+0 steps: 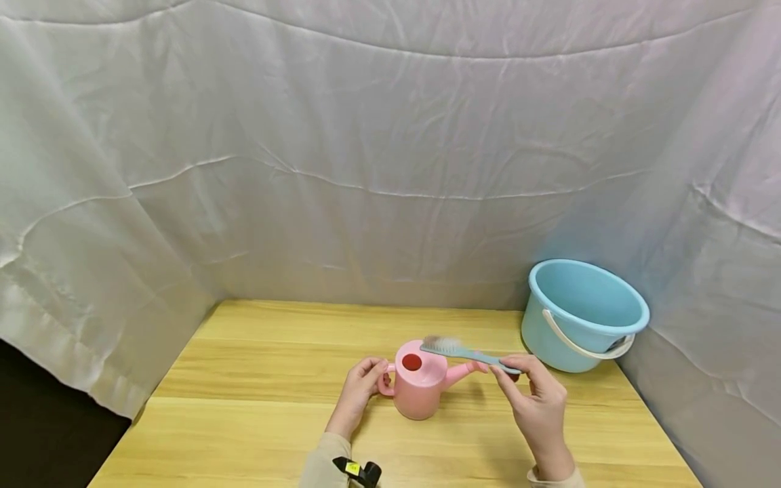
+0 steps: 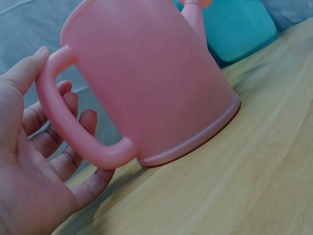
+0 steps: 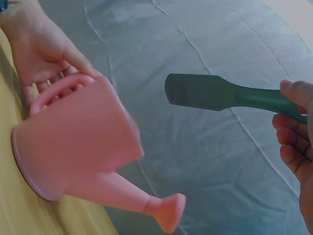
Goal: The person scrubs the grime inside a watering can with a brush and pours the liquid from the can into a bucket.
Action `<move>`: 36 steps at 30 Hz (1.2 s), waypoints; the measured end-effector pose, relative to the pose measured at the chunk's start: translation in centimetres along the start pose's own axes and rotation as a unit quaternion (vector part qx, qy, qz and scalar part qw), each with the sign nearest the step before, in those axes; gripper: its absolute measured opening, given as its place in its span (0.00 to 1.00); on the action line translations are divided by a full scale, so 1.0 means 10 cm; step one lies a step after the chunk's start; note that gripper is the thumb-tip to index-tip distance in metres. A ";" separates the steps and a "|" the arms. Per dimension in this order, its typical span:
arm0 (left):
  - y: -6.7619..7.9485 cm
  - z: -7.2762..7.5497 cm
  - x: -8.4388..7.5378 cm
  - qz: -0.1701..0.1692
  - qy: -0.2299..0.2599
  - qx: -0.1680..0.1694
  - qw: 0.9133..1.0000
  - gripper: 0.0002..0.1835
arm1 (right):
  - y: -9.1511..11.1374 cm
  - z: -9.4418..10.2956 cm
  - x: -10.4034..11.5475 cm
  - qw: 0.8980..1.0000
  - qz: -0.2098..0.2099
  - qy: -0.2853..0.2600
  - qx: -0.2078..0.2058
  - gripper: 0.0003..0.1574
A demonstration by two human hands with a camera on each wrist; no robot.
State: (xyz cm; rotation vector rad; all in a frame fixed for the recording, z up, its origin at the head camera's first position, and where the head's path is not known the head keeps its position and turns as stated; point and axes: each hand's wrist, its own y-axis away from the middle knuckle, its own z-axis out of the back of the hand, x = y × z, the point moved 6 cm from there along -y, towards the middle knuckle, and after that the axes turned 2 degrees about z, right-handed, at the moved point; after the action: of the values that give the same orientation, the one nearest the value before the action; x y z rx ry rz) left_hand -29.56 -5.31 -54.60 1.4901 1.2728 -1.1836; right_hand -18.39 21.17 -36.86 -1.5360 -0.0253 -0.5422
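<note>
A pink watering can (image 1: 421, 390) stands on the wooden table, its round red-looking opening on top and its spout toward the right. My left hand (image 1: 361, 390) holds the can's loop handle (image 2: 73, 125), the thumb at its top and the fingers curled loosely around it. With thumb and fingers, my right hand (image 1: 539, 400) pinches the end of a blue scrubbing brush (image 1: 472, 354). The brush is level above the can and spout, bristles (image 1: 442, 343) upward. Its smooth back (image 3: 200, 91), which looks dark green in the right wrist view, appears apart from the can.
A light-blue bucket (image 1: 537, 339) with a white handle (image 1: 570, 346) stands at the table's back right corner. Grey cloth (image 1: 366, 135) hangs behind and on both sides of the wooden table (image 1: 244, 434). A black device (image 1: 360, 471) is strapped near the left sleeve.
</note>
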 end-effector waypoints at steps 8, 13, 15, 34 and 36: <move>0.01 -0.01 -0.02 0.001 0.000 -0.005 1.000 0.19 | 0.09 -0.17 -0.04 0.994 0.000 0.106 0.017 0.12; 0.00 -0.01 -0.01 0.000 0.001 -0.002 1.000 0.16 | 0.13 -0.26 -0.05 0.991 -0.013 0.132 0.031 0.16; 0.00 -0.01 0.00 -0.001 -0.001 0.000 1.000 0.14 | 0.14 -0.30 -0.04 0.989 -0.019 0.142 0.039 0.17; 0.01 -0.01 0.00 0.004 0.000 0.001 1.000 0.15 | 0.01 -0.65 -0.02 0.988 0.000 0.144 0.063 0.09; 0.01 -0.01 -0.01 0.004 0.002 0.002 1.000 0.15 | -0.02 -0.69 -0.02 0.987 0.006 0.142 0.067 0.07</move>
State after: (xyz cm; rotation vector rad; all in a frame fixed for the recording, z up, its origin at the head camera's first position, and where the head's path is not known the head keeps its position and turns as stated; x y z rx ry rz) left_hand -29.48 -5.22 -54.51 1.4993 1.2667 -1.1805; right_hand -20.87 14.70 -37.12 -1.3155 0.1644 -0.7313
